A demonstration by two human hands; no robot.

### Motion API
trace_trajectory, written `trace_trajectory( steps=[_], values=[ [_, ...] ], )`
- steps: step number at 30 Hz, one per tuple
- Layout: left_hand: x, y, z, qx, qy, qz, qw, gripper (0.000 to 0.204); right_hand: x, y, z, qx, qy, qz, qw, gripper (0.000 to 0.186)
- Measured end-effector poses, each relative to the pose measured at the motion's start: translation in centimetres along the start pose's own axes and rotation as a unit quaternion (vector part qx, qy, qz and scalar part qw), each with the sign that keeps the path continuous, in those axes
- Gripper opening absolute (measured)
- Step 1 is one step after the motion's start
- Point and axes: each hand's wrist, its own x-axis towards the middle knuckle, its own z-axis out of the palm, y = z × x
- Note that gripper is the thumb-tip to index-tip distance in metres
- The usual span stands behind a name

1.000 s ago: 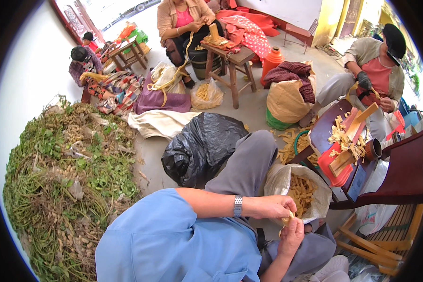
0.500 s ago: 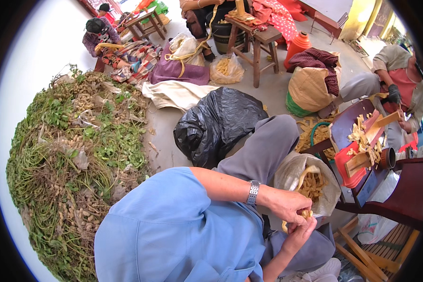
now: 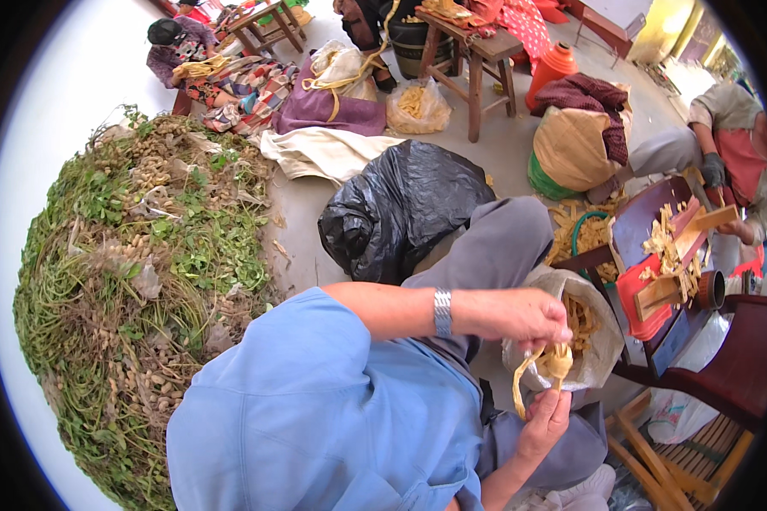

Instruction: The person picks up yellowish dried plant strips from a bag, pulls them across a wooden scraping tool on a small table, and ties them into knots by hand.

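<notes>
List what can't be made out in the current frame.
All in the head view:
Knotted yellow strip: lower end, covered by the right hand.
Woven white sack: bottom, covered by yellow strips.
Black plastic bag: contents, hidden by opaque plastic.
Co-worker at top: upper body, cut off by the top edge.
Gloved co-worker: head, mostly lost at the dark right rim.

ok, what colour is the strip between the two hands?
Pale yellow. The strip shows best in the head view, the only one here.

Glossy, wrinkled plastic bag; matt cloth shirt
</notes>
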Motion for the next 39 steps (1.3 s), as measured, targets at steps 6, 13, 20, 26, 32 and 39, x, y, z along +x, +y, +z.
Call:
trace_trajectory(
  steps=[6,13,20,26,32,39],
  values=[
    [-1.6,3.1,-1.8,0.037,0.04,-0.03,0.998,0.022,1.0,-3.5,-0.6,-0.103,-0.017,-0.019,0.994,0.017],
    [0.4,2.8,-0.2,0.145,0.008,-0.043,0.988,0.021,2.1,-3.5,-1.4,-0.045,-0.116,-0.024,0.992,0.015],
    [1.0,2.1,2.2,0.54,-0.019,0.262,0.8,0.037,1.2,-2.4,-1.1,-0.087,-0.022,-0.047,0.995,0.021],
    [0.9,1.4,3.9,0.639,-0.178,0.201,0.721,0.035,1.6,-1.0,-0.4,-0.177,-0.011,-0.142,0.974,0.026],
    [-0.4,-1.8,3.2,0.581,-0.233,0.128,0.769,0.016,-1.3,0.2,-1.9,-0.281,-0.087,-0.149,0.944,0.032],
    [-0.6,-0.7,4.1,0.531,-0.369,0.056,0.761,0.028,-2.3,-1.3,-4.0,-0.249,-0.18,-0.172,0.936,0.035]
  ],
)
